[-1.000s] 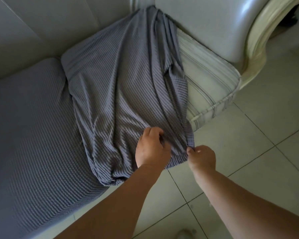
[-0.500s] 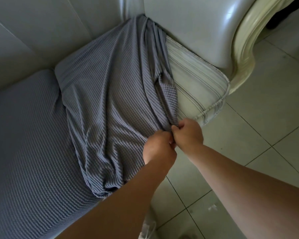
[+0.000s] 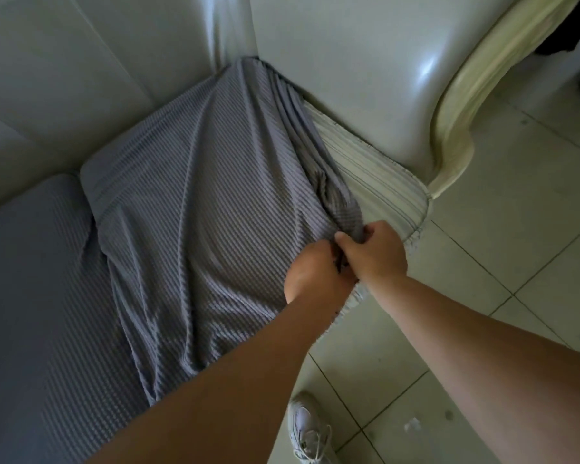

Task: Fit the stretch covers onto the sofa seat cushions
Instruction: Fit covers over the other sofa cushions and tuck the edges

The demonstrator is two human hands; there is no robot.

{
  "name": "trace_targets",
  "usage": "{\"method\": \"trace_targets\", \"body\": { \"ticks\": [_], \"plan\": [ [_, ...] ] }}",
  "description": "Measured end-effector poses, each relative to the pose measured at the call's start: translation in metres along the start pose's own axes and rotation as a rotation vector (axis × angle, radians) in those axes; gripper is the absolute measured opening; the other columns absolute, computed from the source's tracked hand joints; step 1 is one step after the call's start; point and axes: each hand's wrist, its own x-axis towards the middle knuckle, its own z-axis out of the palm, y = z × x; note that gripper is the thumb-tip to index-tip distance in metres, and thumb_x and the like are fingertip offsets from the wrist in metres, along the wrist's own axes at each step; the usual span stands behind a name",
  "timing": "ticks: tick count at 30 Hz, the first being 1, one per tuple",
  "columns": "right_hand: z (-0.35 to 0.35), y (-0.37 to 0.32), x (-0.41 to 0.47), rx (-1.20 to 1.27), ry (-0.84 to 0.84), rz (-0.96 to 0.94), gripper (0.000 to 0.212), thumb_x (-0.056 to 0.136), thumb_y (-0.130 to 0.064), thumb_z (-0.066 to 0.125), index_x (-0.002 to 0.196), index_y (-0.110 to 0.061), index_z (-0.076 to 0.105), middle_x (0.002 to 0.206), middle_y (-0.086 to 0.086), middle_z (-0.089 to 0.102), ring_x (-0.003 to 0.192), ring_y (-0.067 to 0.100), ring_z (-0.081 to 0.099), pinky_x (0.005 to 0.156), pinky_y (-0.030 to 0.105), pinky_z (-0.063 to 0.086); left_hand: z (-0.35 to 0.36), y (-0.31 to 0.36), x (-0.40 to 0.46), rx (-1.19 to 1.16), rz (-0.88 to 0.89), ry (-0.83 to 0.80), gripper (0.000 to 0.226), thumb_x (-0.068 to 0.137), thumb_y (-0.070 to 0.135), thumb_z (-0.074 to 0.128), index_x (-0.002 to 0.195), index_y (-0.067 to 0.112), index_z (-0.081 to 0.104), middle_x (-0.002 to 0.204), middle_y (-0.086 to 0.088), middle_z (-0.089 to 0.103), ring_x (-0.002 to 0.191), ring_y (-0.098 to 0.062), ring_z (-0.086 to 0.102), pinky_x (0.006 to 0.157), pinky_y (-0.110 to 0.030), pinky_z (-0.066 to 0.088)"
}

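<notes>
At far left, a seat cushion (image 3: pixel 31 296) is lying already wrapped in ribbed grey fabric, touching its neighbour. Beside it, a loose grey cover (image 3: pixel 198 229) is draping over the second cushion (image 3: pixel 382 182), running from the back corner of the sofa (image 3: pixel 81 78) down past the front edge and hanging in folds. The cover's right edge is bunching into pleats, leaving a striped cream strip of the cushion exposed along the armrest side.

The left hand (image 3: pixel 315 279) is sitting at the cover's front right corner, fingers curled under; its grip is closing on gathered fabric, though the fingertips are hidden. Touching it on the right, the right hand (image 3: pixel 375 252) is clenching a wad of the same cover, thumb pressing over the cloth and fingers wrapping tightly around it. Both grips are clamping on the cover just beside the cushion's bare front corner.

Further right, the glossy armrest (image 3: pixel 349 78) with its cream curved trim (image 3: pixel 456 105) is meeting the tiled floor (image 3: pixel 516 246). A white shoe (image 3: pixel 307 430) is standing on the tiles below the forearms.
</notes>
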Motion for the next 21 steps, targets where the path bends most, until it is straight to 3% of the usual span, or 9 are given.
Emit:
{"method": "trace_targets", "body": {
  "ticks": [4, 8, 11, 15, 18, 21],
  "plan": [
    [0.001, -0.015, 0.024, -0.061, -0.085, 0.001, 0.046, 0.083, -0.044, 0.066, 0.107, -0.006, 0.059, 0.100, 0.009, 0.062, 0.089, 0.030, 0.060, 0.066, 0.031, 0.041, -0.003, 0.007, 0.019, -0.032, -0.020, -0.050, 0.019, 0.091, 0.037, 0.055, 0.086, 0.019, 0.055, 0.071, 0.002, 0.054, 0.061, -0.018, 0.050, 0.051, -0.030, 0.036],
    [0.000, -0.015, 0.035, -0.086, -0.162, -0.024, 0.022, 0.087, -0.027, 0.064, 0.087, -0.006, 0.058, 0.081, 0.006, 0.057, 0.074, 0.024, 0.053, 0.060, 0.026, 0.038, 0.000, 0.013, 0.022, -0.054, 0.058, -0.123, 0.019, 0.092, 0.027, 0.052, 0.074, 0.021, 0.047, 0.064, 0.003, 0.046, 0.062, -0.021, 0.048, 0.053, -0.030, 0.034],
    [-0.017, 0.003, 0.043, -0.050, -0.005, 0.027, 0.017, 0.089, -0.021, 0.059, 0.081, -0.006, 0.059, 0.073, 0.007, 0.054, 0.071, 0.025, 0.053, 0.051, 0.024, 0.029, 0.002, 0.026, 0.021, -0.073, 0.117, -0.162, 0.017, 0.092, 0.030, 0.054, 0.077, 0.023, 0.051, 0.072, 0.001, 0.056, 0.076, -0.026, 0.058, 0.059, -0.029, 0.036],
    [-0.044, 0.027, 0.053, -0.027, 0.164, 0.146, 0.020, 0.089, -0.017, 0.057, 0.092, 0.001, 0.066, 0.079, 0.013, 0.058, 0.071, 0.025, 0.053, 0.051, 0.024, 0.029, 0.017, 0.049, 0.023, -0.027, 0.204, -0.221, 0.019, 0.093, 0.035, 0.056, 0.078, 0.025, 0.050, 0.086, -0.001, 0.062, 0.088, -0.025, 0.061, 0.064, -0.030, 0.040],
    [-0.049, 0.017, 0.057, 0.073, 0.068, 0.103, 0.017, 0.088, -0.016, 0.057, 0.087, 0.000, 0.063, 0.075, 0.014, 0.062, 0.073, 0.031, 0.062, 0.055, 0.024, 0.038, 0.020, 0.057, 0.034, 0.015, 0.179, -0.214, 0.018, 0.092, 0.036, 0.055, 0.078, 0.024, 0.053, 0.080, 0.001, 0.059, 0.086, -0.025, 0.062, 0.062, -0.029, 0.038],
    [-0.053, -0.008, 0.060, 0.411, -0.145, 0.152, 0.006, 0.088, -0.008, 0.054, 0.090, -0.002, 0.055, 0.065, 0.013, 0.051, 0.049, 0.025, 0.050, 0.033, 0.017, 0.035, 0.019, 0.062, 0.041, 0.048, 0.166, -0.218, 0.019, 0.093, 0.036, 0.052, 0.078, 0.024, 0.052, 0.081, 0.001, 0.059, 0.087, -0.025, 0.062, 0.062, -0.028, 0.037]
  ]
}}
